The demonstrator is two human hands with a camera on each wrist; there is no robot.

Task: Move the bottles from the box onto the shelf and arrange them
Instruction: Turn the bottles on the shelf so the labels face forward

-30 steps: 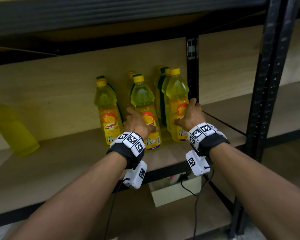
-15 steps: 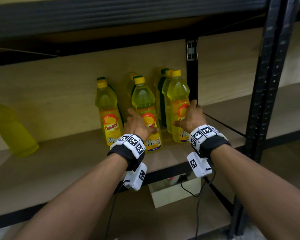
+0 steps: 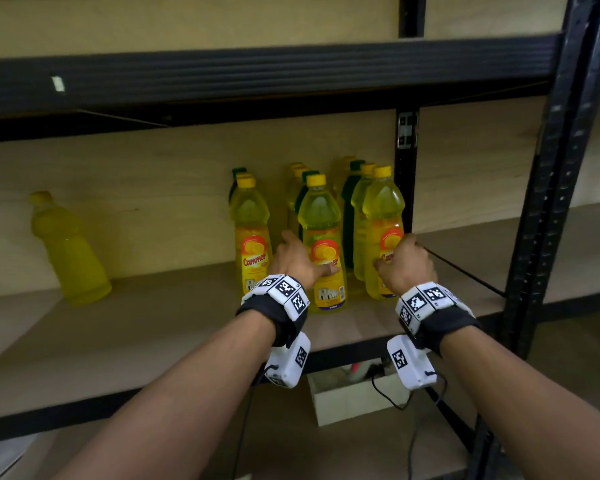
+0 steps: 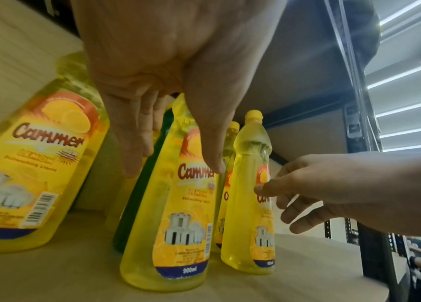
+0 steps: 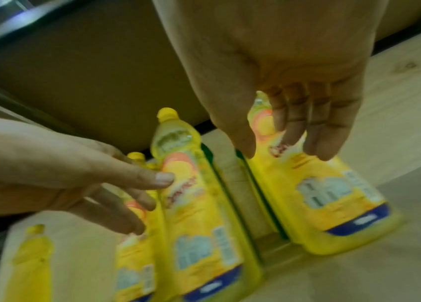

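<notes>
Both hands have loosened: left hand [image 3: 297, 259] and right hand [image 3: 407, 266] now hover, fingers apart, before upright yellow Cammer bottles [image 3: 323, 244] with orange labels.

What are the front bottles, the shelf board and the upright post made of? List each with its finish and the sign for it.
Front bottles: likely clear glossy plastic; the yellow liquid shows through, with printed labels and matte yellow caps.
Shelf board: looks like pale wood or wood-look laminate, matte, with faint grain.
Upright post: apparently metal painted black, with rows of punched slots.
</notes>
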